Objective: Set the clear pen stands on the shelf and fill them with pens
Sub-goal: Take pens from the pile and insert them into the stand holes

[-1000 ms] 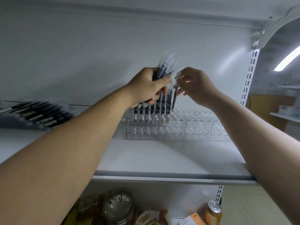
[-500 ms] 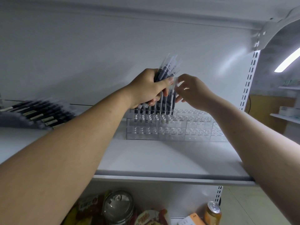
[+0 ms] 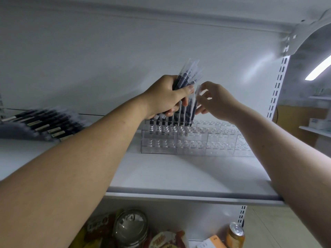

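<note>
Clear pen stands (image 3: 206, 140): sitting on the white shelf (image 3: 179, 176) directly beneath both hands, lined up side by side with their holes facing up for loading.
Left hand (image 3: 166, 97): gripping a bundle of pens (image 3: 188, 76) upright above the stands' left end, seemingly serving as a supply beside the right hand.
Right hand (image 3: 216, 102): pinching 1 single pen (image 3: 195, 104) between fingertips, holding it upright over a hole, probably so it is going in straight.
Standing pens (image 3: 180, 119): already filling the back row under the left hand.
Spare pens (image 3: 48, 124): lying fanned on the shelf well left of the left hand, blurred.
Writing: packets (image 3: 166, 240) and an orange can (image 3: 235, 235) below the hands are showing print, too blurred to read; no brand is showing on the pens.
</note>
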`<state>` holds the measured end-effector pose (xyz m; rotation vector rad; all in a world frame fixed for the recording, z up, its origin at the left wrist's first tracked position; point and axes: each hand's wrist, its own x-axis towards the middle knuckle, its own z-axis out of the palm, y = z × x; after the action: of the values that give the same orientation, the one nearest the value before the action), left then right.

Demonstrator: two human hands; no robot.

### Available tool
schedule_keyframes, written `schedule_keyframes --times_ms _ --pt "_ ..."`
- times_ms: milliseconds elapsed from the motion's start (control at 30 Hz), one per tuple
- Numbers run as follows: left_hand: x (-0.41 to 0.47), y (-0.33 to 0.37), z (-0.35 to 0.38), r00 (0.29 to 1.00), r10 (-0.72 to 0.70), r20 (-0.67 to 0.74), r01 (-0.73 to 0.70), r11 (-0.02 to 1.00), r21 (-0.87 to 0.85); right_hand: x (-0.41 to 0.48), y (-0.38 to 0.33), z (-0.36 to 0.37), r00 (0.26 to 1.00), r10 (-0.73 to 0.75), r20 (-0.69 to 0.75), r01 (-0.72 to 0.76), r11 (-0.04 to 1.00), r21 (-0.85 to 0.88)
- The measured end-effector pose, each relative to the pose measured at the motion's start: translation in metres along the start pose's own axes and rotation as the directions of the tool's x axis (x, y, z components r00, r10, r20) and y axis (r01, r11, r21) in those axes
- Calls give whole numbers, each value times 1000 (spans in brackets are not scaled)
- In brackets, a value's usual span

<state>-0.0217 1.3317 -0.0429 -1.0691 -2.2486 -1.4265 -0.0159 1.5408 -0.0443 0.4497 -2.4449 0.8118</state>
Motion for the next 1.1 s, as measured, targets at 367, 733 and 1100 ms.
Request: schedule_keyframes --times_ms 367,733,1100 --pt "0 -2 0 1000 -9 14 9 1000 -2 5 5 12 992 100 74 -100 995 2" --pt "-1 0 0 1000 -2 26 1 1000 13 7 13 6 989 122 79 -116 990 -77" --pt "-4 8 2 999 -6 41 11 993 -122 -1 -12 -20 998 -69 -13 58 718 694"
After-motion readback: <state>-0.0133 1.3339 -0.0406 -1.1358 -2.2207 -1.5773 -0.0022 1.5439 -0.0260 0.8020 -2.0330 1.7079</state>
